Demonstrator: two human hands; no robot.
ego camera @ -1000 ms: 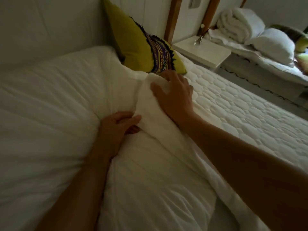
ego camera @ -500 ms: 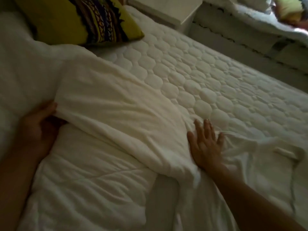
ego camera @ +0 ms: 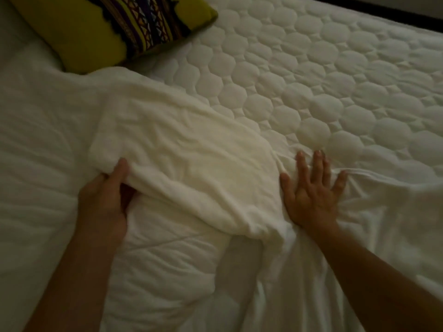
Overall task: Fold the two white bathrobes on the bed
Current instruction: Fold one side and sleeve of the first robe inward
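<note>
A white bathrobe (ego camera: 191,159) lies spread across the bed, its folded upper part resting over a white pillow (ego camera: 163,271). My left hand (ego camera: 105,200) grips the robe's near-left edge, thumb on top and fingers tucked under the cloth. My right hand (ego camera: 311,195) presses flat with fingers spread on the robe's wrinkled fabric at the right. More of the robe's cloth (ego camera: 383,224) trails off to the right under my forearm. I cannot make out a second robe as a separate piece.
A yellow cushion (ego camera: 96,32) with a dark patterned band leans at the top left. The quilted mattress (ego camera: 311,80) stretches to the right and far side. A white duvet or pillow (ego camera: 31,164) fills the left.
My view has dropped and closed in on the bed. My right hand slid from the robe's top end down to its right side and flattened; my left hand kept its grip on the edge.
</note>
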